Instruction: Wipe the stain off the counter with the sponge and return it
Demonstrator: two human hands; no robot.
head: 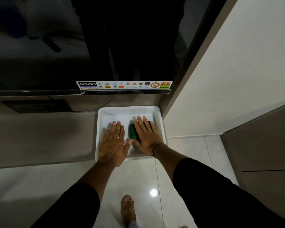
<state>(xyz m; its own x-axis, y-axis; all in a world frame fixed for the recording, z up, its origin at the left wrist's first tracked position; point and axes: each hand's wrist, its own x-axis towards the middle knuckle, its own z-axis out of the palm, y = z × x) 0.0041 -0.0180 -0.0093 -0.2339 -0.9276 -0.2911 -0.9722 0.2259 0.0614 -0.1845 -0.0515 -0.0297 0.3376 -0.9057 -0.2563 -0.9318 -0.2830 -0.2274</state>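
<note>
A white plastic tray point(128, 110) sits at the right end of the grey-brown counter point(43, 137). Inside it lies a green sponge point(133, 132). My right hand point(146, 136) rests flat on top of the sponge, fingers stretched out, covering most of it; whether it grips the sponge I cannot tell. My left hand point(113, 143) lies flat with fingers together over the tray's left half and front rim, holding nothing. A thin dark smear point(109, 115) shows on the tray's far inner wall.
A large black TV screen point(89, 46) with a sticker strip point(124, 85) stands just behind the tray. A cream wall point(237, 71) rises on the right. Glossy white floor tiles point(138, 178) and my sandalled foot point(127, 209) are below the counter edge.
</note>
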